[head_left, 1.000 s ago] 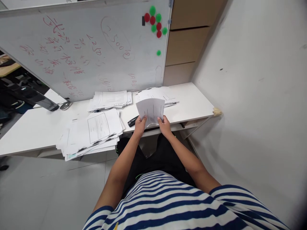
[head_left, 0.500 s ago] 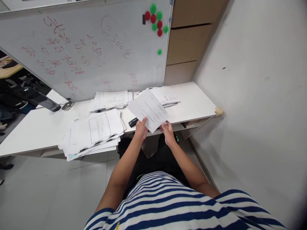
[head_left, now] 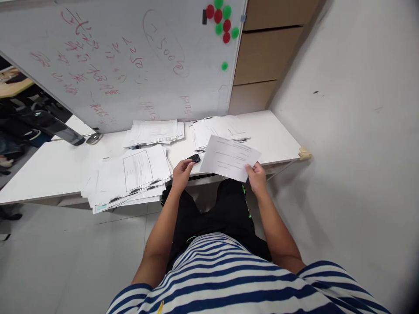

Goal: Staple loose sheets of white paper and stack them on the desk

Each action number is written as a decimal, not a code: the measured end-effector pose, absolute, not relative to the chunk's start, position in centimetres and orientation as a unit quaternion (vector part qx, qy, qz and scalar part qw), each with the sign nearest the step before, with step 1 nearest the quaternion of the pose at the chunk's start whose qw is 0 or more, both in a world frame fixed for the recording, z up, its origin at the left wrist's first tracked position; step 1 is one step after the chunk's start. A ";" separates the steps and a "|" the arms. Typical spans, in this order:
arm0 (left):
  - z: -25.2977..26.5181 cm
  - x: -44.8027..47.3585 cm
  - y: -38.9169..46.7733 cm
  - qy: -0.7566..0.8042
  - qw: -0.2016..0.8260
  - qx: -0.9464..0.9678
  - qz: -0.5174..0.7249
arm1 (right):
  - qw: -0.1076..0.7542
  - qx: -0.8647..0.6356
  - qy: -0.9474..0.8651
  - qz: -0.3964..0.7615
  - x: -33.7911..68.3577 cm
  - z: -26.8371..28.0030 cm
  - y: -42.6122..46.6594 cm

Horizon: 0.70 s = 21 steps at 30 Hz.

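Observation:
A white printed sheet of paper is tilted above the desk's front edge. My right hand pinches its lower right corner, thumb on top. On the left, my left hand has let the sheet go, and its thumb and fingers close at the left end of a black stapler. The fingers hide that end of the stapler. Behind the sheet lies a spread stack of papers, partly covered by it.
A large paper pile overhangs the desk's front edge at left, and another stack lies behind it. A mouse and a dark bottle are at far left. A whiteboard stands behind the desk; a wall bounds the right.
My left hand has released the sheet and moved left to the stapler. My right hand has carried the sheet right and turned it, uncovering more of the stack behind.

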State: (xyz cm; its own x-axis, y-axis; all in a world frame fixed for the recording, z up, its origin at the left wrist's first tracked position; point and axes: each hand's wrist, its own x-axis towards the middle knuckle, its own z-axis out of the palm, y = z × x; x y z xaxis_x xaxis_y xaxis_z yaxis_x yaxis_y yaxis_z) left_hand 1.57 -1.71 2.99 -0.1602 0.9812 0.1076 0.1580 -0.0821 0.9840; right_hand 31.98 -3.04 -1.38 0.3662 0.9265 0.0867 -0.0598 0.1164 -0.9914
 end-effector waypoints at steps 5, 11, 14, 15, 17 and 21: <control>2.4 0.8 -0.1 0.584 0.166 0.602 0.518 | 0.571 -0.592 -0.348 0.450 33.1 -4.0 -4.0; 0.2 0.7 3.3 0.630 0.200 0.623 0.417 | 0.504 -0.636 -0.361 0.460 32.1 -4.8 -4.6; -0.9 0.7 3.8 0.641 0.207 0.614 0.412 | 0.521 -0.612 -0.359 0.475 31.6 -3.9 -4.5; -1.1 0.6 3.8 0.638 0.207 0.618 0.410 | 0.528 -0.605 -0.358 0.476 31.4 -3.5 -4.4; -1.2 0.3 3.7 0.626 0.210 0.635 0.402 | 0.539 -0.596 -0.356 0.478 31.2 -2.9 -4.2; -1.0 -0.2 3.5 0.611 0.225 0.645 0.399 | 0.533 -0.590 -0.352 0.494 30.7 -2.2 -3.8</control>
State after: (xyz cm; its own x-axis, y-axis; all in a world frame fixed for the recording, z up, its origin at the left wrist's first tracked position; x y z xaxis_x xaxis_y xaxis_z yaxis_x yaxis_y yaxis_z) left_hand -0.16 3.51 -0.99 -0.0656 0.9688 0.2389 0.6091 -0.1508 0.7786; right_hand 30.67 -3.85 -2.20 0.2644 0.9419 -0.2074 -0.1117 -0.1837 -0.9766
